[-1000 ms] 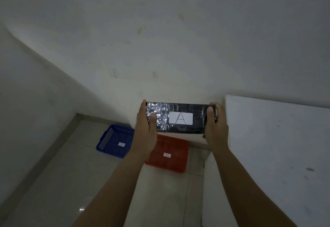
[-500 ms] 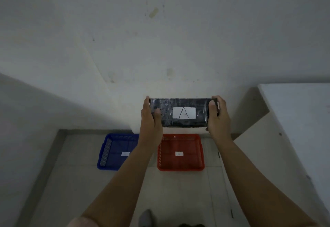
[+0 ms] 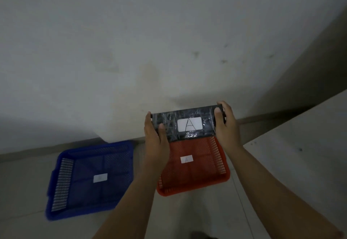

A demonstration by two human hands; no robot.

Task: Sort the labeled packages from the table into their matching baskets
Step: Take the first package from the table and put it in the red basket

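A black plastic-wrapped package point(image 3: 172, 126) with a white label reading "A" is held level between both hands. My left hand point(image 3: 155, 141) grips its left end and my right hand point(image 3: 226, 126) grips its right end. The package hangs above the far edge of a red basket point(image 3: 199, 180) on the floor, which carries a white label that seems to read "A". A blue basket point(image 3: 82, 186) with a white label I cannot read sits to the left of the red one.
Both baskets stand on a pale tiled floor against a white wall. The white side of the table point(image 3: 300, 154) rises at the right, close to the red basket. A dark shoe tip point(image 3: 201, 235) shows at the bottom edge.
The view has closed in on the baskets and dropped lower. The package, still held by both hands, now hangs lower, over the far rim of the red basket.
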